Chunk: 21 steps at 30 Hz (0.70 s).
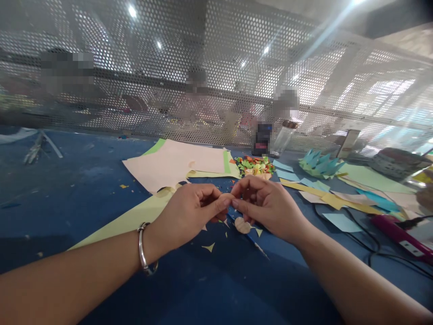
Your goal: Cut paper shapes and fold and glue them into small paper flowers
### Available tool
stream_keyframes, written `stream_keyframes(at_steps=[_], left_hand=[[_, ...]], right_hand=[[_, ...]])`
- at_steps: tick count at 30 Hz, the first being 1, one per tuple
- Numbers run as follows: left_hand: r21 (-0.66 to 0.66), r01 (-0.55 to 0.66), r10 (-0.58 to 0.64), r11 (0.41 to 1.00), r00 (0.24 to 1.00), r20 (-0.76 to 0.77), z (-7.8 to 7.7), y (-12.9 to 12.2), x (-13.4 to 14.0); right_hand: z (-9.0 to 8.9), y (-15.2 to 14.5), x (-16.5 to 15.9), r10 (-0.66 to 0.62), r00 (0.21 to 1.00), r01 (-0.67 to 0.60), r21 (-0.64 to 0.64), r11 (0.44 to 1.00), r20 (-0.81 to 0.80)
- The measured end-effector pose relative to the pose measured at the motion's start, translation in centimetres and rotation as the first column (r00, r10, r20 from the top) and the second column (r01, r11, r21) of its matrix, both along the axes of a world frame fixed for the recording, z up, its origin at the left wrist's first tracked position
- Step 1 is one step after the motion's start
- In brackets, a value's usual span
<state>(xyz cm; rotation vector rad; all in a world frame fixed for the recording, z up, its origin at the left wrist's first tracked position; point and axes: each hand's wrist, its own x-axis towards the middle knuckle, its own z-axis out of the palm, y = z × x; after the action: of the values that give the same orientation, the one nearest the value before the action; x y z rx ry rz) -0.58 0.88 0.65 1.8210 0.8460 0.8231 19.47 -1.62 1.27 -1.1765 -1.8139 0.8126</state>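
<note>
- One round paper piece (242, 225), pale with faint lines and a wavy edge, lies on the blue table (209, 293) just below the right fingers, across a slim blue tool (253, 243).
- Left hand (186, 212): palm inward, fingers curled, thumb extended toward the right; a silver bracelet (142, 248) circles the wrist.
- Right hand (274, 210): fingers bent, thumb and forefinger brought together in a pinch, meeting the left fingertips; whether either hand grips something small cannot be told.
- Surroundings: pointed yellow scraps (209, 247) nearby; beyond the hands, a pale pink sheet (192, 162) and a many-coloured pile of cut paper (255, 166).
</note>
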Motion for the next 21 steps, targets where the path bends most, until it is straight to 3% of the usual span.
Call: stream_keyframes(at_steps=[8, 16, 21], left_hand=[[0.011, -0.014, 0.014, 1.000, 0.999, 0.049, 0.15, -0.15, 0.12], [0.066, -0.067, 0.064, 0.996, 0.997, 0.048, -0.21, 0.30, 0.05], [0.020, -0.044, 0.044, 0.999, 0.999, -0.002, -0.26, 0.49, -0.06]], right_hand=[[0.19, -0.03, 0.26, 0.053, 0.999, -0.052, -0.078, 0.996, 0.002], [0.00, 0.15, 0.18, 0.020, 1.000, -0.020, -0.105, 0.994, 0.001], [-0.42, 0.40, 0.46, 0.047, 0.999, -0.045, -0.091, 0.995, 0.025]])
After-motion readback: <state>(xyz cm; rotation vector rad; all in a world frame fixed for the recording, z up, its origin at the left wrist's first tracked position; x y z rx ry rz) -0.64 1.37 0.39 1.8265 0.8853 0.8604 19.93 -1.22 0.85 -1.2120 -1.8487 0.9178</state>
